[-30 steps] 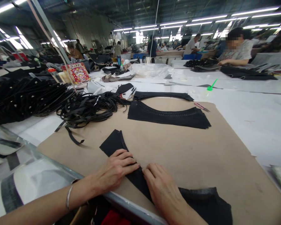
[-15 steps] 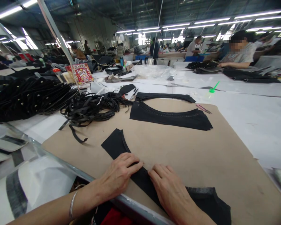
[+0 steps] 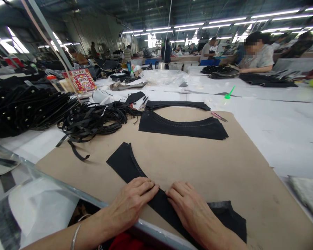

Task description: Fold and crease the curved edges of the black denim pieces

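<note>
A curved black fabric piece point(image 3: 122, 161) lies slantwise on the brown board, with a narrow fold along its inner edge. My left hand point(image 3: 135, 199) presses its fingertips and thumb on that edge near the middle. Just to the right, my right hand point(image 3: 187, 203) has its fingers bent together on the same edge, a small gap from the left fingertips. The far end of the piece shows beyond my right wrist, its edge turned up and greyish. My right thumb and the fabric beneath both palms are hidden.
Behind lie stacked curved black pieces point(image 3: 182, 126) and pink-handled snips point(image 3: 219, 116). Black strips point(image 3: 94, 119) are heaped at left beside a pile of black parts point(image 3: 28, 107). A green-tipped bottle point(image 3: 228, 94) stands farther back. A metal table edge point(image 3: 156, 232) runs before me; a co-worker point(image 3: 258, 52) sits opposite.
The view has shifted slightly, moving the scene left. My left hand has slid a little down the fabric's edge, so more of the fold shows above it. Both hands stay on the fabric.
</note>
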A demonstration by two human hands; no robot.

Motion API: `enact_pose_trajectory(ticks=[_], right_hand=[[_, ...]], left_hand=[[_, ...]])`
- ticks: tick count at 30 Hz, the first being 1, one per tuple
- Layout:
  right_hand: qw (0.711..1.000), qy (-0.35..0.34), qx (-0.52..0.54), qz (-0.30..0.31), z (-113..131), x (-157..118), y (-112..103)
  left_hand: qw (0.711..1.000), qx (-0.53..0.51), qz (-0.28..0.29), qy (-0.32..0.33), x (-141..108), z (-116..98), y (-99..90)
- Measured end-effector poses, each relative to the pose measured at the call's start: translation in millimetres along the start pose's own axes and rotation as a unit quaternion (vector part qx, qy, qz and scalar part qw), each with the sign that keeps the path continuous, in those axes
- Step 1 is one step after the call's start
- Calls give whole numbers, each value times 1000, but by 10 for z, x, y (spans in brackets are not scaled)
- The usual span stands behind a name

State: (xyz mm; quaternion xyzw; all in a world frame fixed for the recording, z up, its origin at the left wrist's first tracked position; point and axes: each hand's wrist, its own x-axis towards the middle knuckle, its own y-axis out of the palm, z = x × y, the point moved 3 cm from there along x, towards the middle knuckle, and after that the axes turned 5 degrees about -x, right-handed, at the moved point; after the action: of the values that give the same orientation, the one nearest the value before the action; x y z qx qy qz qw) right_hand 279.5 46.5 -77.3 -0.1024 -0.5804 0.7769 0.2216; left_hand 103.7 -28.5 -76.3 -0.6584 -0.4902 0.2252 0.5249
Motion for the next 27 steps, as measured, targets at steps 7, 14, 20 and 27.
enact_pose_trajectory(ticks=[7, 14, 20, 27], right_hand=[[999, -28, 14, -16, -106, -158, -30], [998, -54, -5, -40, -127, -232, -39], [997, -63, -26, -46, -125, -236, -17], [999, -8, 29, -15, -141, -232, -133]], left_hand=[[1000, 22, -4, -1, 59, -46, 8], [999, 16, -37, -12, 96, -73, -12], [998, -51, -26, 1, 213, -269, 59], [999, -22, -19, 26, 230, -353, 135]])
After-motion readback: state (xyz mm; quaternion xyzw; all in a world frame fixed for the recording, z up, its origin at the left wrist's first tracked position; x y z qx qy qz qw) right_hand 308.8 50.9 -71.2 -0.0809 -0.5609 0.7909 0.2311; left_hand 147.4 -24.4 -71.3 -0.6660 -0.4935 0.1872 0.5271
